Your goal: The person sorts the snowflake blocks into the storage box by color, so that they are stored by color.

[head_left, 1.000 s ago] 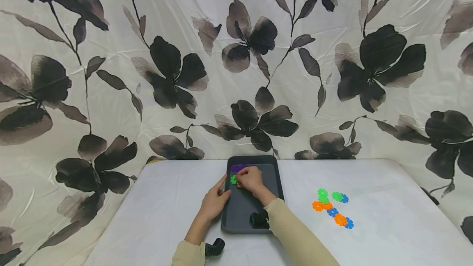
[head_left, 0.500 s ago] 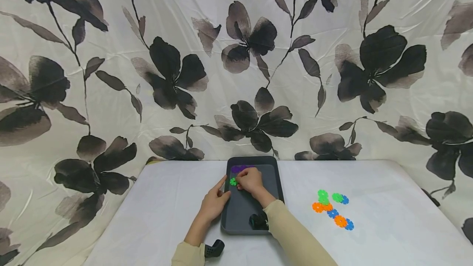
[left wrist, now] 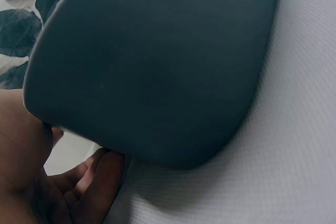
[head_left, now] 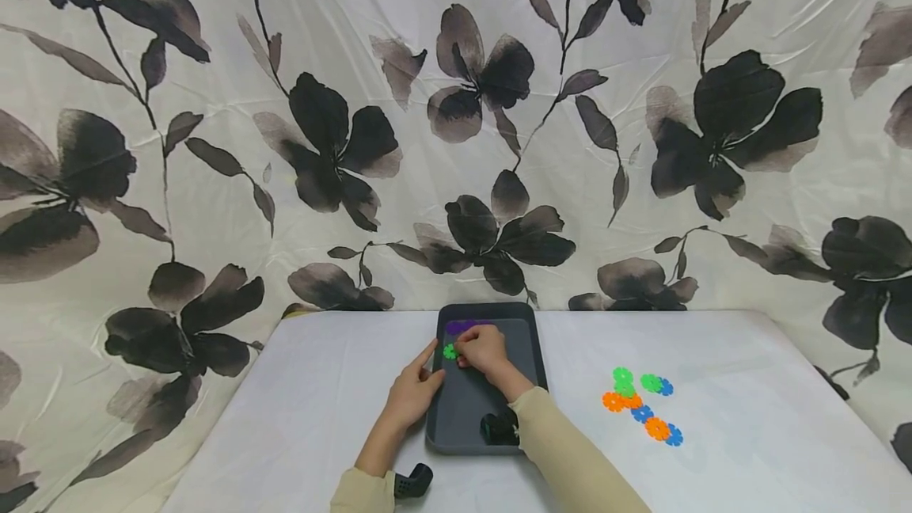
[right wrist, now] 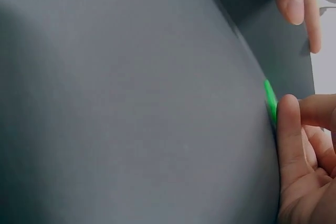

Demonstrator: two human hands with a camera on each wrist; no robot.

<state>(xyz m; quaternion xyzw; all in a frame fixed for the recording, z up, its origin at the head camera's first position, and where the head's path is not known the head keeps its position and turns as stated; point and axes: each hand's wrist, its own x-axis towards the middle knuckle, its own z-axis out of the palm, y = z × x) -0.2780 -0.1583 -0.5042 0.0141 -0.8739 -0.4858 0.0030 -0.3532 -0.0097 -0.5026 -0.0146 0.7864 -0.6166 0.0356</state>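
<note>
In the head view, my right hand (head_left: 483,351) is over the far left part of a dark grey tray (head_left: 466,418). Its thumb and index finger pinch a green toothed disc (head_left: 450,351), which the right wrist view shows edge-on as a thin green sliver (right wrist: 271,100) at the fingertips. Purple pieces (head_left: 459,327) lie along the tray's far end, partly covered by that hand. At the left rim, my left hand (head_left: 412,390) touches the tray with a straight index finger and the thumb. Its other fingers (left wrist: 100,187) bend below the tray's edge in the left wrist view.
Right of the tray, several loose green, orange and blue toothed discs (head_left: 641,410) lie on the white tablecloth (head_left: 748,386), some overlapping. A flower-patterned curtain (head_left: 399,180) hangs behind the table. Black wrist devices (head_left: 413,481) sit by both sleeves.
</note>
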